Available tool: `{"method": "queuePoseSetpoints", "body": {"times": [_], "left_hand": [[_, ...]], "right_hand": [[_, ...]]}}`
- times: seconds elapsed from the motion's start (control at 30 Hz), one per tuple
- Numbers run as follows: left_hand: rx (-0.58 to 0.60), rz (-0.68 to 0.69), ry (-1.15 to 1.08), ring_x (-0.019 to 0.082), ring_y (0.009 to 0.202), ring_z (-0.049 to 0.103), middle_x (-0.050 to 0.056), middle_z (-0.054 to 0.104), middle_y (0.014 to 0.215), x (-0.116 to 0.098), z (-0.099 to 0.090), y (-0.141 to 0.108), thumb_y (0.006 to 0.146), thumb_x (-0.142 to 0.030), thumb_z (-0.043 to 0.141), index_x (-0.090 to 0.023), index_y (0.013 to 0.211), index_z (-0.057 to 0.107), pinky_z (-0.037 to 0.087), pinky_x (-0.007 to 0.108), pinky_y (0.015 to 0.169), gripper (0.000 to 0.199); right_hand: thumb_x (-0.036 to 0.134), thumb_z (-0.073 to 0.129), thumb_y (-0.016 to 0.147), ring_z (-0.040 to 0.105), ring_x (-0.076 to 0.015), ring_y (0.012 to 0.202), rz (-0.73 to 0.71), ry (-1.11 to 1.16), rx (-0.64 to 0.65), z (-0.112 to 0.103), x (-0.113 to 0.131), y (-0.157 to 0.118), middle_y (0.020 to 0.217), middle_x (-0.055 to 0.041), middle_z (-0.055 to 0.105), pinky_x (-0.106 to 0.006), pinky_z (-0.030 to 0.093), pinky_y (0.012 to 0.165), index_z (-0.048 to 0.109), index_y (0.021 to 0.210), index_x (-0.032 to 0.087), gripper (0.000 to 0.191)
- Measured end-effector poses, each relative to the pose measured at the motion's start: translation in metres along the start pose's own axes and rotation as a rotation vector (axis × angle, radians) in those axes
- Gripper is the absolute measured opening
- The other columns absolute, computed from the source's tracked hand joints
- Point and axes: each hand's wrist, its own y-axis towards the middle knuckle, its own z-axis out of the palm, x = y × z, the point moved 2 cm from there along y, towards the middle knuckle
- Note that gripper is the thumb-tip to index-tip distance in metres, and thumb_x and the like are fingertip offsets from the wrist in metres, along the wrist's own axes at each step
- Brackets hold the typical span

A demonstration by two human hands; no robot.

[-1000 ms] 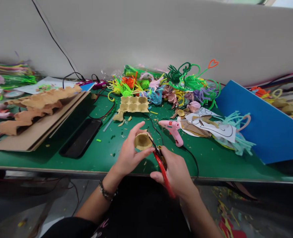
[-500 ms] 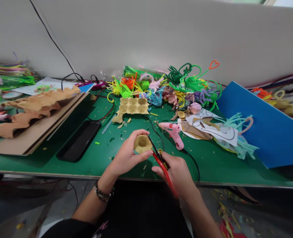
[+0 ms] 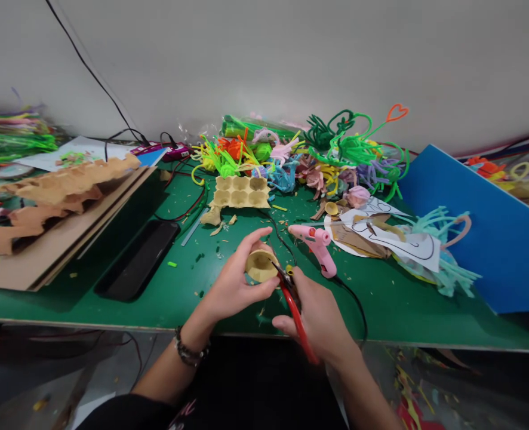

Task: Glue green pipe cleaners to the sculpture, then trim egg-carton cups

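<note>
My left hand (image 3: 236,280) curls its thumb and fingers around an egg carton cup (image 3: 259,267), a tan pulp piece with its hollow side facing me. In my right hand (image 3: 320,316) is a pair of red-handled scissors (image 3: 297,319), the dark blades pointing up and left. Their tip reaches over the right edge of the cup. A small yellow part shows beside the blades, too small to make out. Beyond the hands sits an egg carton tray (image 3: 241,192) with torn scraps at its left corner. A pink glue gun (image 3: 317,246) lies to the right.
On the left are a black phone (image 3: 138,260) and stacked cardboard (image 3: 62,239) topped with torn carton pieces. Bundled pipe cleaners (image 3: 282,161) line the wall. Paper cutouts (image 3: 390,236) and a blue board (image 3: 479,239) stand right. The glue gun's cord (image 3: 356,298) crosses the table's front edge.
The cup has tilted and moved slightly down in my left hand, whose index finger has lifted off its rim. The scissors' blades have swung from beside the rim to over it.
</note>
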Motion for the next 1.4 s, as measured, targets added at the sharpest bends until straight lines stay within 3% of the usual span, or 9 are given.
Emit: {"method": "queuePoseSetpoints", "body": {"times": [0.23, 0.5, 0.73, 0.9, 1.17, 1.4], "left_hand": [[-0.02, 0.016, 0.116, 0.013, 0.074, 0.056, 0.001, 0.055, 0.086, 0.003, -0.002, -0.004, 0.07, -0.018, 0.057, -0.022, 0.119, 0.036, 0.048, 0.027, 0.071, 0.053], [-0.019, -0.03, 0.131, 0.013, 0.073, 0.056, 0.001, 0.053, 0.086, -0.002, -0.002, -0.014, 0.069, -0.019, 0.057, -0.021, 0.118, 0.036, 0.048, 0.027, 0.069, 0.053], [-0.012, -0.039, 0.158, 0.013, 0.071, 0.057, 0.001, 0.054, 0.084, -0.008, -0.003, -0.02, 0.068, -0.018, 0.056, -0.02, 0.119, 0.036, 0.05, 0.026, 0.067, 0.054], [0.089, -0.06, 0.165, 0.012, 0.067, 0.057, -0.001, 0.055, 0.08, -0.015, -0.002, -0.022, 0.068, -0.015, 0.056, -0.021, 0.122, 0.033, 0.05, 0.024, 0.063, 0.059], [0.097, -0.094, 0.148, 0.011, 0.06, 0.053, -0.002, 0.054, 0.076, -0.016, -0.003, -0.022, 0.066, -0.013, 0.055, -0.02, 0.125, 0.03, 0.048, 0.023, 0.056, 0.063], [0.134, -0.16, 0.078, 0.01, 0.061, 0.051, -0.003, 0.053, 0.077, -0.013, -0.004, -0.019, 0.067, -0.014, 0.055, -0.019, 0.126, 0.028, 0.046, 0.021, 0.057, 0.065]], "right_hand": [[0.076, 0.028, 0.069, 0.045, -0.0146, 0.041, -0.054, -0.131, -0.126, 0.001, 0.002, -0.004, 0.048, 0.001, 0.05, -0.024, 0.022, 0.044, 0.041, 0.068, 0.021, 0.057], [0.07, 0.027, 0.076, 0.04, -0.0099, 0.036, -0.051, -0.069, -0.154, 0.0, 0.004, -0.012, 0.042, 0.0026, 0.045, -0.022, 0.02, 0.042, 0.043, 0.058, 0.02, 0.055], [0.068, 0.027, 0.077, 0.039, -0.0105, 0.037, -0.004, -0.056, -0.109, 0.005, 0.005, -0.019, 0.044, 0.0022, 0.045, -0.023, 0.019, 0.043, 0.045, 0.06, 0.02, 0.053], [0.076, 0.024, 0.071, 0.049, -0.0151, 0.049, -0.035, -0.019, -0.021, 0.005, 0.011, -0.022, 0.06, -0.0012, 0.055, -0.023, 0.025, 0.047, 0.046, 0.077, 0.019, 0.061], [0.074, 0.017, 0.074, 0.045, -0.0138, 0.044, -0.02, -0.05, 0.017, 0.002, 0.012, -0.018, 0.055, -0.0018, 0.055, -0.023, 0.021, 0.045, 0.047, 0.072, 0.019, 0.063], [0.074, 0.011, 0.074, 0.039, -0.0118, 0.038, -0.034, -0.007, -0.026, 0.012, 0.007, -0.017, 0.047, -0.0003, 0.049, -0.023, 0.019, 0.042, 0.052, 0.072, 0.017, 0.071]]}}
